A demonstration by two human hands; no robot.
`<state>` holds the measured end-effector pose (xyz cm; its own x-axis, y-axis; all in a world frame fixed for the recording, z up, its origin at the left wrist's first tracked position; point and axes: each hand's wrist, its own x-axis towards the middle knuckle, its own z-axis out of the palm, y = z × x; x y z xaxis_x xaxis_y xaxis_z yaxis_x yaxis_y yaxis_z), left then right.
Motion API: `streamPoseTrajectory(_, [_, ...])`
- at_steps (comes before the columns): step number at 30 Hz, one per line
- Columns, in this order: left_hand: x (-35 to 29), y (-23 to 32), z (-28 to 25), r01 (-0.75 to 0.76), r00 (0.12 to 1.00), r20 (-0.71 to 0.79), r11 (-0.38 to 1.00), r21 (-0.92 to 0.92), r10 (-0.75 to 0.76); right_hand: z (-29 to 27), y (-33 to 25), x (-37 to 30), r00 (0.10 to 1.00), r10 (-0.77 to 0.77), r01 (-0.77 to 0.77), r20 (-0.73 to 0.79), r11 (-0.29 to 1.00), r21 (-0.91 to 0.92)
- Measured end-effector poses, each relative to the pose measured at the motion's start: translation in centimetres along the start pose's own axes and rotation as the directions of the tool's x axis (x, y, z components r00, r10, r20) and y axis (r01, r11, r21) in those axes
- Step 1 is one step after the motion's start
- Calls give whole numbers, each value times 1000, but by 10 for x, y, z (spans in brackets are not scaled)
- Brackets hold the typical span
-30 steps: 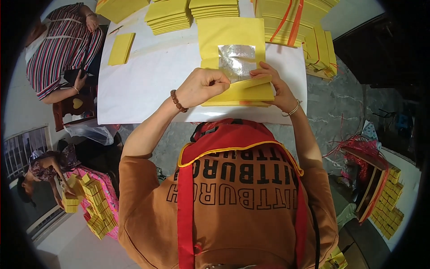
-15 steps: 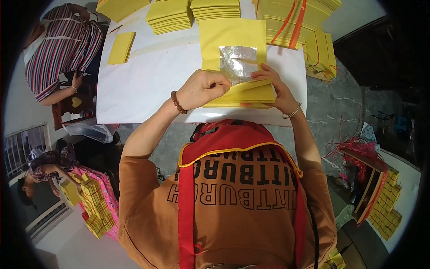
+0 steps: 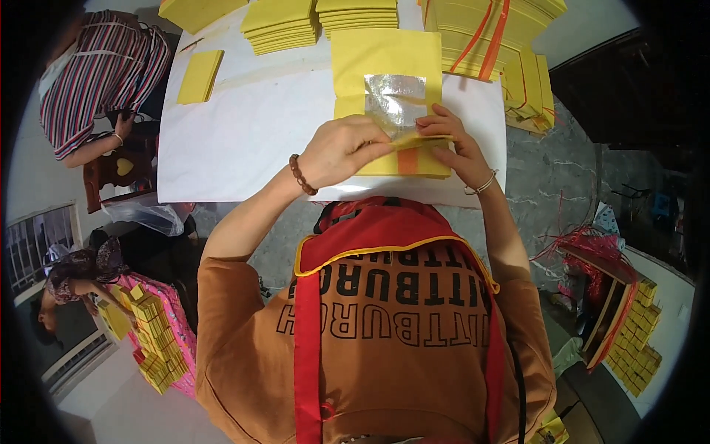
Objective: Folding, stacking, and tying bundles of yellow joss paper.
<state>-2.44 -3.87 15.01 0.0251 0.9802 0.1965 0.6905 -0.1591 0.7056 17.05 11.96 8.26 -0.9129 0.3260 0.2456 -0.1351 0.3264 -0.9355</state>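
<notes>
1. Yellow paper lies at upper centre of the frame, on the white table; its raised flap could crease askew if the hands pull unevenly.
2. Left hand pinches the flap's left part between thumb and fingers; too hard a pinch might wrinkle it.
3. Right hand curls about the flap's right end, its grip unclear; a loose hold could let that end slip.
4. Silver patch, just beyond: dragging fingertips might scuff it.

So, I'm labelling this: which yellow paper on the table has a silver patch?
The broad sheet just beyond the left hand and right hand; the stacks farther back show no silver.
</notes>
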Motion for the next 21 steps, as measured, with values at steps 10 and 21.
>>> streamPoseTrajectory(10, [7, 2, -8, 370, 928, 110, 910, -186, -355, 8, 12, -4, 970, 170, -148, -171, 980, 135])
streamPoseTrajectory(21, [5, -4, -10, 437, 898, 221, 829, -349, -380, 8, 12, -3, 972, 157, -130, -173, 979, 158])
